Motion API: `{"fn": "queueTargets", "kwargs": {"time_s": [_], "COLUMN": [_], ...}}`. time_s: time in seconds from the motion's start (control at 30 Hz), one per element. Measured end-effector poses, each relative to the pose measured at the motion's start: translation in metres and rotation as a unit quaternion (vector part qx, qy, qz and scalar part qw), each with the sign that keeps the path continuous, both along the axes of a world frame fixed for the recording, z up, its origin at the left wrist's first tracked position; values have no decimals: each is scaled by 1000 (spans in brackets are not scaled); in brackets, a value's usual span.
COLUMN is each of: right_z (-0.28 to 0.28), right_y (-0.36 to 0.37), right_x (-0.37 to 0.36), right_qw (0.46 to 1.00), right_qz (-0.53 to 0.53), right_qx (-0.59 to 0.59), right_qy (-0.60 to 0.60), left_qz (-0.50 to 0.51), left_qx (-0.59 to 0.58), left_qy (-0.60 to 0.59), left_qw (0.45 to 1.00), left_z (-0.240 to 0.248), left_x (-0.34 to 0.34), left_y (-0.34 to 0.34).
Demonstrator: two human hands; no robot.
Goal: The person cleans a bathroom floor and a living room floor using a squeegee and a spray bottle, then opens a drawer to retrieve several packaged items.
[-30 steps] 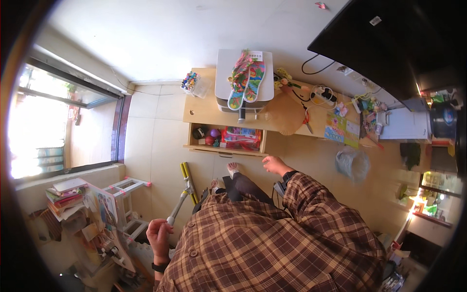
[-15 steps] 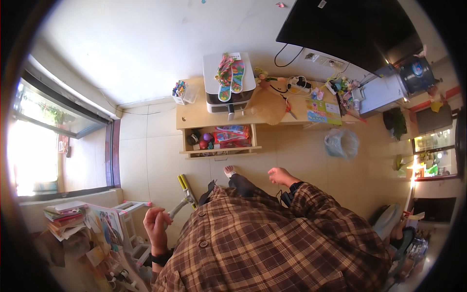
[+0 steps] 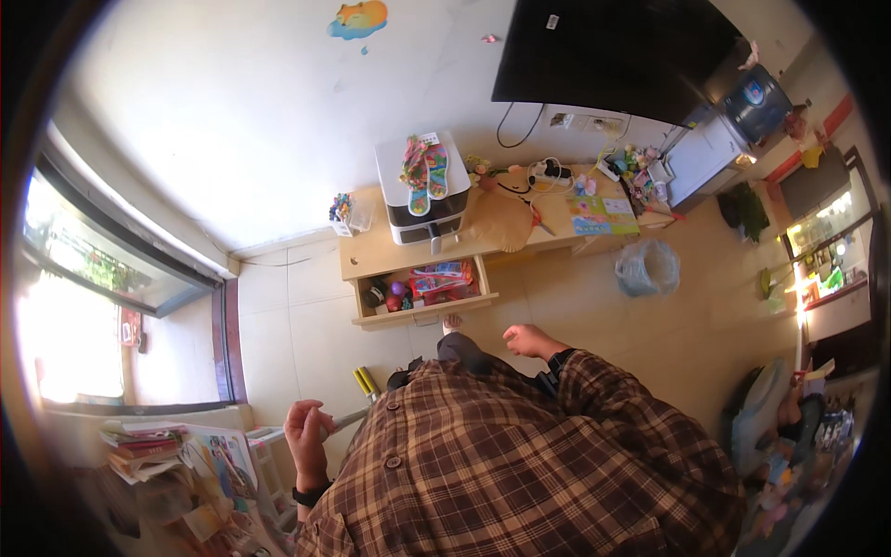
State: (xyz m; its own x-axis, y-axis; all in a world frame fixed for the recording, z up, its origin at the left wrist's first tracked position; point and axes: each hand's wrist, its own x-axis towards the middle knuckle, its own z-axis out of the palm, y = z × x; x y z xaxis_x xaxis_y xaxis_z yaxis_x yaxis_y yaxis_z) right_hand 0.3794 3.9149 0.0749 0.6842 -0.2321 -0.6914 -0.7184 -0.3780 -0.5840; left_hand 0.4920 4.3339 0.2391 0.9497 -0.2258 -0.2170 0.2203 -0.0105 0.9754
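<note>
At the lower left, my left hand is closed round the grey pole of a sponge mop. The mop's yellow sponge head points away from me near the floor, and my plaid shirt hides part of the pole. My right hand hangs in front of my body with its fingers loosely bent and nothing visible in them. Ahead is a pulled-out drawer in a light wooden cabinet, filled with colourful packets and small round things.
On the cabinet top stand a white box-shaped appliance with colourful insoles on it, a pen holder and a power strip. A bag-lined bin stands right of the drawer. Left are an open window and stacked books.
My view has shifted, bringing a cloud-and-animal sticker on the wall into sight. The mop head shows closer to my body and more of it is hidden. Both hands keep their poses.
</note>
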Motion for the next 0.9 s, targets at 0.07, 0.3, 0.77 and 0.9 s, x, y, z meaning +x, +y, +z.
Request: {"fn": "queueTargets", "kwargs": {"time_s": [0.07, 0.3, 0.77, 0.9], "right_z": [2, 8, -16, -32], "right_y": [-4, -12, -4, -1], "right_x": [-1, -44, -71, -51], "right_qw": [1000, 999, 986, 988], "right_qz": [1, -47, -117, -138], "right_qx": [1, -5, 58, 71], "right_qy": [-2, 9, 100, -9], "left_qz": [-17, -75, -191, -149], "left_qx": [-15, 4, 168, 199], "left_qy": [15, 43, -38, -21], "left_qw": [1000, 996, 966, 968], "left_z": [0, -3, -2, -3], "left_x": [6, 22, 16, 2], "left_y": [-6, -29, -17, -6]}}
